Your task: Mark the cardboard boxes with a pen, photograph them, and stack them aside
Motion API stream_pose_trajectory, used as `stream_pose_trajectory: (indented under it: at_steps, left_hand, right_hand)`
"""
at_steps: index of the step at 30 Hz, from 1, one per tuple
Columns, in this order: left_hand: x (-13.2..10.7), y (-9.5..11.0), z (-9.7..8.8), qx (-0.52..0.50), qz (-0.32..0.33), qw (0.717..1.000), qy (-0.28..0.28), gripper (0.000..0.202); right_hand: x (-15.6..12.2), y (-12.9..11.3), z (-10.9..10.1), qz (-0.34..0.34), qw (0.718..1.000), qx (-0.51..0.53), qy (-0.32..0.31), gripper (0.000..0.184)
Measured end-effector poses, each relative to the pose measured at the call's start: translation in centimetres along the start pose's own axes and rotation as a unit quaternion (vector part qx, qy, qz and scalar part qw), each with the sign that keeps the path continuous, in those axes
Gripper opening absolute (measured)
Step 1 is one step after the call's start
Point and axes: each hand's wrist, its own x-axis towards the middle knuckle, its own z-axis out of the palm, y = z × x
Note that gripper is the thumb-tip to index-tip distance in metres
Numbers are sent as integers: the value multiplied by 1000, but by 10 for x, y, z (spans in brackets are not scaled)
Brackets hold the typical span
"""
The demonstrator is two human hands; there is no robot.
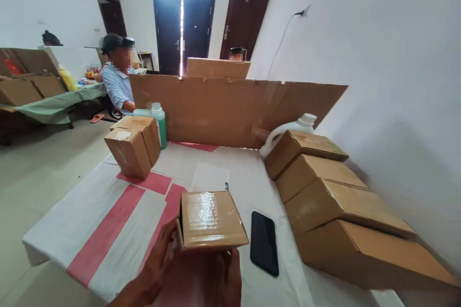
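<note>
Both hands hold a small cardboard box [209,218] above the near part of the table, its shiny taped face turned up. My left hand [163,249] grips the box's left side, where a dark gap shows along the edge. From below and the near right, my right hand [230,273] supports it, with part of its fingers hidden under the box. A black smartphone [264,243] lies just right of the box. Behind it, a white sheet of paper [209,176] rests on the cloth with a small dark pen-like object [226,186] at its edge.
Several cardboard boxes [324,201] line the right side beside a white jug [306,122]. More boxes [135,146] and a green bottle [160,124] stand back left. A cardboard panel [216,110] crosses the far table edge. Two people [117,74] are beyond it.
</note>
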Motion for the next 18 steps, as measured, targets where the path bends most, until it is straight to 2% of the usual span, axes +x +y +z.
stream_pose_trajectory:
  at_steps: [2, 5, 9, 13, 18]
  left_hand:
    - [15, 4, -9, 23, -10, 998, 51, 66]
    - [44, 8, -11, 28, -47, 995, 86, 61]
    - [77, 8, -10, 33, -61, 993, 99, 60]
    - [95, -4, -21, 63, -84, 985, 140, 64]
    - [99, -25, -53, 70, -131, 973, 178, 75]
  right_hand:
    - [25, 9, 15, 9, 999, -7, -31, 44]
    - [60, 13, 16, -30, 997, -41, -65, 50]
    - [92, -6, 19, -56, 994, -81, -50, 49]
    - [110, -23, 41, -56, 995, -66, -49, 53]
    - [116, -5, 52, 3, 997, -3, -73, 67]
